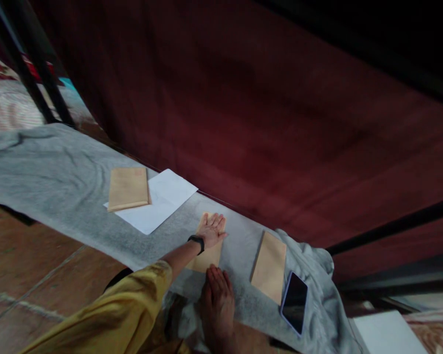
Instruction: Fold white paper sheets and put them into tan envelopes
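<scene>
A brown paper envelope [211, 257] lies flat on the grey cloth in front of me. My left hand [211, 231], with a dark band on its wrist, rests on its upper part, fingers spread. Near the envelope's lower edge is my right hand [218, 300], its fingers stretched out and close together, the tips touching the edge. To the left, a stack of brown envelopes [128, 188] overlaps a white sheet of paper [162, 201]. On the right lies another brown envelope or small pile [269, 265].
A phone [294, 302] with a dark screen lies at the right. Grey cloth [70, 182] covers the narrow surface and bunches up at its right end. Behind it hangs a dark red curtain [243, 123]. A dark metal bar [395, 226] crosses at the right.
</scene>
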Tool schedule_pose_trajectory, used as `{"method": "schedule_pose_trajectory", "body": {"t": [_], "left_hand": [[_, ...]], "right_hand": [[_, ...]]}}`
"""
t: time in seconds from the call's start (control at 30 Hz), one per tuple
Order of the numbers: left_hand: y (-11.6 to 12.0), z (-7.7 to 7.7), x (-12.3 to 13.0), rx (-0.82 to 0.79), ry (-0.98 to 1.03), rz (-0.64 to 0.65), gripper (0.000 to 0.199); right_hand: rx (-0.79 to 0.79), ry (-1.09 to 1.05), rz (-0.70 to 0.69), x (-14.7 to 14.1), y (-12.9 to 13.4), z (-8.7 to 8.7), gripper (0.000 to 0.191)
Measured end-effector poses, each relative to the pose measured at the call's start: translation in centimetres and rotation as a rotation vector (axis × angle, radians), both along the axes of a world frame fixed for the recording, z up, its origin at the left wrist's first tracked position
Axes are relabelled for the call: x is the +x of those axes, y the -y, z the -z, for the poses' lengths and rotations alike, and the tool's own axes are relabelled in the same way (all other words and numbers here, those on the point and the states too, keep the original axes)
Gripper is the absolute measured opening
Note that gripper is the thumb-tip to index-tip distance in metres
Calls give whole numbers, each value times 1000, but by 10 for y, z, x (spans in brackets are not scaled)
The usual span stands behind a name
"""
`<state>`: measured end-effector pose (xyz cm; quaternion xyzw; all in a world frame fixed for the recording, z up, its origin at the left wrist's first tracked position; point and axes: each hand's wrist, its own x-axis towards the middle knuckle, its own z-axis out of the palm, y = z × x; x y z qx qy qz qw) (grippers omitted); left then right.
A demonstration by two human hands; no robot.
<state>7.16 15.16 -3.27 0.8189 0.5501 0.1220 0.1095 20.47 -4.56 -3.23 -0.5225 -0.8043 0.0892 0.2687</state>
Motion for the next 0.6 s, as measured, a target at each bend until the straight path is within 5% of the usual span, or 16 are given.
{"method": "schedule_pose_trajectory", "body": {"t": [0.23, 0.6], "left_hand": [[22, 6, -14, 36, 9, 92, 55], [114, 5, -41, 114, 40, 252, 50]], "right_hand": [[39, -3, 6, 1, 1, 3, 44], [118, 120, 9, 4, 3, 15, 45]]}}
